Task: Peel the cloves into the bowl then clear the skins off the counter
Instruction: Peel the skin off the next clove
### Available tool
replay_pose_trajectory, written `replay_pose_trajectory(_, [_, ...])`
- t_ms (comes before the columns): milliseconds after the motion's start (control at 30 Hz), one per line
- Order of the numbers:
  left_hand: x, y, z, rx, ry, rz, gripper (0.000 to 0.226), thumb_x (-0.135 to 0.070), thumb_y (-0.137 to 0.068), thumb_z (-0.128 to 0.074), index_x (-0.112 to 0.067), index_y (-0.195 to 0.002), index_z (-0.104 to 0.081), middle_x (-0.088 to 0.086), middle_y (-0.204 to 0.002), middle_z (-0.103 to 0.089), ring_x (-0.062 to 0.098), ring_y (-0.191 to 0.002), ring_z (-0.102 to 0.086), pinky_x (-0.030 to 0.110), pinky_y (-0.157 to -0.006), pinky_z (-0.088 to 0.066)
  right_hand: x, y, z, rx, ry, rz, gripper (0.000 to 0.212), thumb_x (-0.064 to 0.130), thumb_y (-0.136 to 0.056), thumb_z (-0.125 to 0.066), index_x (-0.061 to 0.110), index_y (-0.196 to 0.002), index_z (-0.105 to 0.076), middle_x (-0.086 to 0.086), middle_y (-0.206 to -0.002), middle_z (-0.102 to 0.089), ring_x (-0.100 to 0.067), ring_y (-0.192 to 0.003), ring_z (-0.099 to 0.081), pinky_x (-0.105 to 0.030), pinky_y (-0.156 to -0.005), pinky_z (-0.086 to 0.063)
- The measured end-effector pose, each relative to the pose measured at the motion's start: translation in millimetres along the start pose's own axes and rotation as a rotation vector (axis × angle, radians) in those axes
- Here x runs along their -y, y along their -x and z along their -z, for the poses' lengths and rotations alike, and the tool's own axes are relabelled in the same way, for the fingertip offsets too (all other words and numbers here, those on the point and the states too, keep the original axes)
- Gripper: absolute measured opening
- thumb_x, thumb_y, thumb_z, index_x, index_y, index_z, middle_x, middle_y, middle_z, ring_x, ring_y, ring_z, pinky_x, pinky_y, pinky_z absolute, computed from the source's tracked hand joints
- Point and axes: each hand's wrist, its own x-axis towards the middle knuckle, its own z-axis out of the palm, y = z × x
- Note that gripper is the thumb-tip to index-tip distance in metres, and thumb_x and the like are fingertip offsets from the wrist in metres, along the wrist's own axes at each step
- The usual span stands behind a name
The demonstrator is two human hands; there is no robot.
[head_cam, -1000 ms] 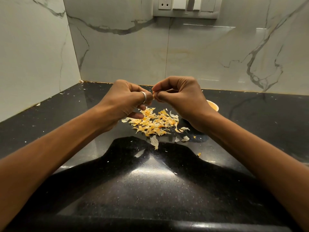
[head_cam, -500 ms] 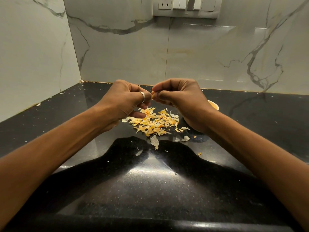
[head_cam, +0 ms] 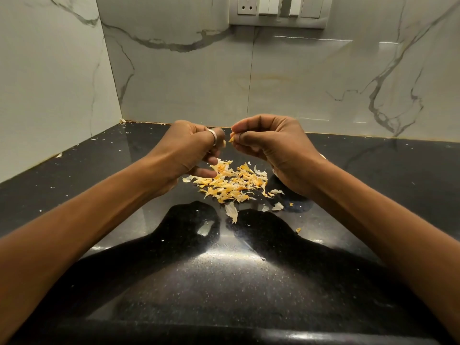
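Holds both hands up in the middle of the frame, above the black table (head_cam: 224,282), fingertips facing, close but apart. Pinches a pale bit (head_cam: 224,143) at the tips of the left hand (head_cam: 191,150), with a ring (head_cam: 212,136) on one of its upper fingers; lets the lower left fingers (head_cam: 206,173) hang loosely curled over the heap. Pinches a yellow bit (head_cam: 232,139) at the tips of the right hand (head_cam: 276,148), the other right fingers (head_cam: 249,145) curled in beneath it. Cannot tell whether either bit is clove or skin.

Under the hands, centre of the frame: a heap of yellow and white skins (head_cam: 231,183) lying on the table. Just below the heap, toward the bottom of the frame: a few loose skins, a larger white one nearest, a small yellow scrap further right. Behind the right wrist, only a pale sliver of the bowl (head_cam: 322,156); contents hidden. Small white flecks scattered along the table's left and back edges.

At the back, marbled wall (head_cam: 186,83); at the top edge, right of centre, a socket panel (head_cam: 276,11)
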Motion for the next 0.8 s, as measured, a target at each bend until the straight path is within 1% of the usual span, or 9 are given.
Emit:
replay_pose_trajectory(67, [0.5, -0.6, 0.2, -0.027, -0.018, 0.007, 0.028, -0.026, -0.101, -0.053, -0.008, -0.083, -0.066, 0.005, -0.075, -0.059, 0.007, -0.056, -0.058, 0.028, -0.053, -0.057, 0.9, -0.8, 1.3, -0.013, 0.004, 0.007, 0.014, -0.007, -0.089, -0.064, 0.004, -0.094, -0.071, -0.011, -0.092, -0.074, -0.014, -0.083, -0.072, -0.022, -0.076, -0.058])
replay_pose_trajectory(133, [1.9, -2.3, 0.7, -0.059, -0.034, -0.005, 0.031, -0.030, -0.100, -0.057, -0.007, -0.080, -0.065, 0.005, -0.072, -0.058, 0.007, -0.053, -0.058, 0.028, -0.053, -0.058, 1.2, -1.4, 2.2, -0.015, 0.002, 0.008, 0.014, -0.007, -0.089, -0.064, 0.004, -0.093, -0.071, -0.011, -0.091, -0.074, -0.015, -0.084, -0.072, -0.023, -0.076, -0.058])
replay_pose_trajectory(233, [4.8, -4.3, 1.0, -0.073, -0.052, -0.035, 0.025, -0.024, -0.096, -0.066, 0.000, -0.090, -0.068, 0.009, -0.075, -0.060, 0.010, -0.058, -0.059, 0.026, -0.052, -0.058, 1.6, -1.6, 2.7, -0.007, 0.007, 0.001, 0.014, -0.007, -0.089, -0.064, 0.004, -0.092, -0.072, -0.012, -0.093, -0.074, -0.017, -0.085, -0.072, -0.025, -0.078, -0.059])
replay_pose_trajectory(333, [6.1, -3.0, 1.0, -0.028, -0.074, -0.074, 0.010, -0.013, -0.090, -0.071, -0.004, -0.092, -0.068, 0.011, -0.085, -0.066, 0.014, -0.072, -0.065, 0.029, -0.057, -0.061, 2.0, -0.7, 3.2, 0.022, 0.050, -0.007, 0.013, -0.005, -0.090, -0.064, 0.003, -0.097, -0.071, -0.010, -0.091, -0.074, -0.015, -0.080, -0.072, -0.024, -0.074, -0.058])
replay_pose_trajectory(400, [6.7, -2.5, 1.8, -0.004, -0.091, -0.104, 0.009, -0.007, -0.089, -0.072, -0.006, -0.097, -0.069, 0.013, -0.092, -0.070, 0.016, -0.077, -0.068, 0.032, -0.061, -0.062, 1.9, -0.6, 3.6, 0.029, 0.094, -0.007, 0.014, -0.004, -0.090, -0.065, 0.002, -0.102, -0.070, -0.010, -0.092, -0.074, -0.014, -0.079, -0.071, -0.022, -0.071, -0.057])
replay_pose_trajectory(533, [7.7, -2.5, 1.7, -0.013, -0.178, -0.235, 0.010, -0.013, -0.087, -0.076, -0.009, -0.096, -0.073, 0.013, -0.089, -0.072, 0.015, -0.071, -0.069, 0.034, -0.059, -0.062, 2.2, -0.9, 2.9, 0.016, 0.104, -0.009, 0.014, -0.004, -0.090, -0.065, 0.000, -0.102, -0.070, -0.013, -0.094, -0.073, -0.014, -0.078, -0.072, -0.021, -0.069, -0.057])
replay_pose_trajectory(667, [10.3, -3.1, 1.9, -0.059, -0.332, -0.450, 0.021, -0.019, -0.082, -0.081, -0.012, -0.099, -0.073, -0.001, -0.085, -0.073, 0.017, -0.065, -0.072, 0.036, -0.054, -0.062, 2.2, -1.2, 2.4, 0.005, 0.087, -0.019, 0.011, -0.006, -0.090, -0.063, 0.000, -0.097, -0.070, -0.019, -0.098, -0.073, -0.021, -0.083, -0.071, -0.026, -0.074, -0.061])
replay_pose_trajectory(733, [11.5, -2.6, 2.2, -0.083, -0.411, -0.549, 0.023, -0.021, -0.081, -0.082, -0.015, -0.101, -0.073, -0.012, -0.082, -0.070, 0.012, -0.059, -0.070, 0.032, -0.054, -0.060, 2.2, -1.1, 2.3, 0.014, 0.102, -0.020, 0.011, -0.005, -0.091, -0.062, 0.001, -0.095, -0.070, -0.019, -0.096, -0.073, -0.022, -0.084, -0.071, -0.027, -0.077, -0.061])
replay_pose_trajectory(800, [12.2, -2.3, 2.3, -0.107, -0.472, -0.620, 0.021, -0.021, -0.081, -0.082, -0.018, -0.101, -0.073, -0.022, -0.081, -0.066, 0.008, -0.057, -0.068, 0.029, -0.057, -0.059, 2.6, -0.7, 2.5, 0.026, 0.120, -0.023, 0.011, -0.004, -0.092, -0.062, 0.002, -0.094, -0.071, -0.014, -0.091, -0.073, -0.020, -0.082, -0.070, -0.024, -0.073, -0.060])
